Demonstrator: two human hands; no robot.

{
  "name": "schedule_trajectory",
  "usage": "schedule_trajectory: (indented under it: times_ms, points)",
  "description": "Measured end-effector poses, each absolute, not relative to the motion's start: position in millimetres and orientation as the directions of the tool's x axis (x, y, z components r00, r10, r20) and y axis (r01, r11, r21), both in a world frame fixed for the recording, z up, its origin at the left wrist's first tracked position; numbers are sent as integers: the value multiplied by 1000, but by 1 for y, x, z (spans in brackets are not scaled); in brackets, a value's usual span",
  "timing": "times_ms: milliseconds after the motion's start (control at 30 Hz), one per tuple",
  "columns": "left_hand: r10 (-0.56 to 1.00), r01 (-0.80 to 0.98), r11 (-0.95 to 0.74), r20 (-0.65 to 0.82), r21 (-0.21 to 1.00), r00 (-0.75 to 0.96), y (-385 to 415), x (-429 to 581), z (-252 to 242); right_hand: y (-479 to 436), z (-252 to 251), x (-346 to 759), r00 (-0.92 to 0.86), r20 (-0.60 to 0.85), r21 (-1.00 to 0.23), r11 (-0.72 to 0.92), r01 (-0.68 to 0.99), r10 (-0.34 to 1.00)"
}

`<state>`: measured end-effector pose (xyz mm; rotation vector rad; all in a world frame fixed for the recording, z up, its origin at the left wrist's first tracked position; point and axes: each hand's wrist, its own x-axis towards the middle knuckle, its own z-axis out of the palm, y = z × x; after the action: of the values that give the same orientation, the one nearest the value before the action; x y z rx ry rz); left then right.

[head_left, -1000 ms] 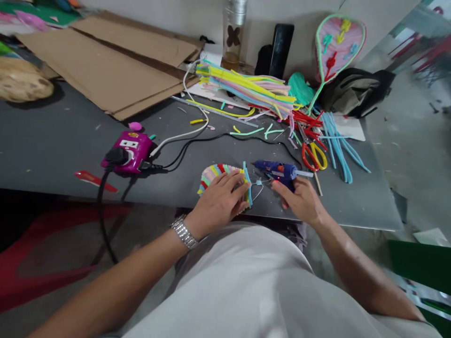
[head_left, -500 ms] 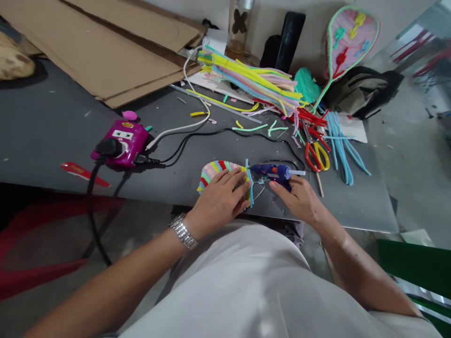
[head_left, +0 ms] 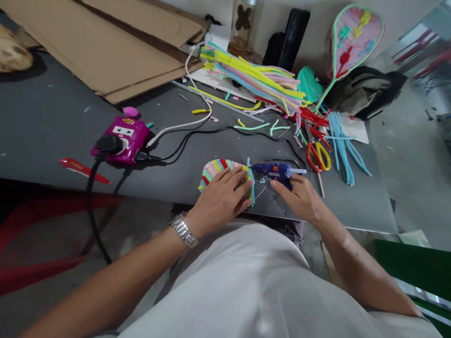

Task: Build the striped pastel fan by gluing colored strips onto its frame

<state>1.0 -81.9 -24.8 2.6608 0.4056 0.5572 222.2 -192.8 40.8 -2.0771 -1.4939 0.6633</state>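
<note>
My left hand (head_left: 223,197) lies palm down, fingers stretched flat, over a striped piece made of coloured pipe cleaners (head_left: 208,174), covering much of it. Light blue pipe cleaners (head_left: 252,190) run along the piece's right edge, beside my fingertips. In my right hand (head_left: 299,195) is a blue hot glue gun (head_left: 276,170), its fingers wrapped round the handle. The nozzle points left, close to the upper end of the blue strips; whether it touches them I cannot tell. A pale glue stick (head_left: 298,171) sticks out of the gun's back.
Scissors (head_left: 318,157) lie right of the glue gun, near light blue pipe cleaners (head_left: 340,145). Behind is a bundle of pipe cleaners (head_left: 253,75). A purple power socket box (head_left: 125,136), a red cutter (head_left: 84,171) and cardboard sheets (head_left: 105,51) occupy the left. Cords cross the table.
The camera view has shifted slightly. Both hands keep nearly the same pose, with the glue gun still at the blue strips.
</note>
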Motion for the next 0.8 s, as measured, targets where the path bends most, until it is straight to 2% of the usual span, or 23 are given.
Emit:
schedule_trajectory:
  times_ms: [300, 567, 800]
  points:
    - [348, 199, -889, 326, 412, 879, -81, 1, -25, -194, 40, 224, 273, -136, -651, -293, 700, 953]
    - [358, 195, -873, 317, 446, 878, -82, 1, -25, -194, 41, 223, 274, -148, -645, -303, 701, 950]
    - [356, 196, -884, 341, 424, 870, -81, 1, -26, -194, 43, 221, 267, -141, -606, -297, 738, 953]
